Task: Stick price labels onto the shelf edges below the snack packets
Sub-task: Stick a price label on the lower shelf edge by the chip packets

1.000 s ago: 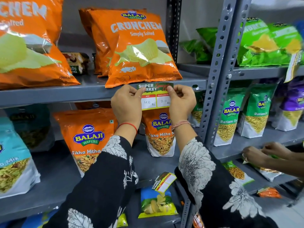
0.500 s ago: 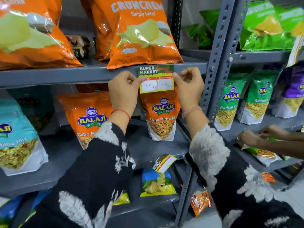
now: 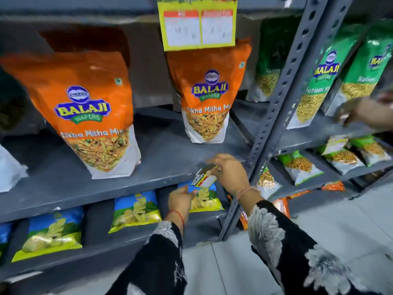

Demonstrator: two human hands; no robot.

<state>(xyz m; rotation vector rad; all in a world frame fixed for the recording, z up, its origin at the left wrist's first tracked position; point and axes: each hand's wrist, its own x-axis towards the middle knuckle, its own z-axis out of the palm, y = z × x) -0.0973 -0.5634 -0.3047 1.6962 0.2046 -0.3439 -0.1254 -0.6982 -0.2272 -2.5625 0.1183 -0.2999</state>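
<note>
One yellow price label [image 3: 198,24] hangs stuck on the upper shelf edge [image 3: 85,17], above an orange Tikha Mitha Mix packet [image 3: 207,99]. A second, smaller price label [image 3: 203,178] hangs tilted at the front edge of the middle shelf [image 3: 106,194]. My right hand [image 3: 228,174] pinches this label's upper right corner. My left hand [image 3: 180,202] reaches up from below, its fingertips at the label's lower left corner, in front of a blue chips packet [image 3: 205,199]. Whether the left hand grips the label is unclear.
A large orange packet [image 3: 85,111] stands on the middle shelf to the left. Blue and yellow chips packets [image 3: 136,209] lie on the lower shelf. A perforated grey upright [image 3: 274,116] divides the racks. Another person's hand [image 3: 361,112] works among green packets [image 3: 319,88] at right.
Both hands have let go of the upper label, which stays stuck on the upper shelf edge, and dropped to the tilted label on the middle shelf edge. The view has tilted down.
</note>
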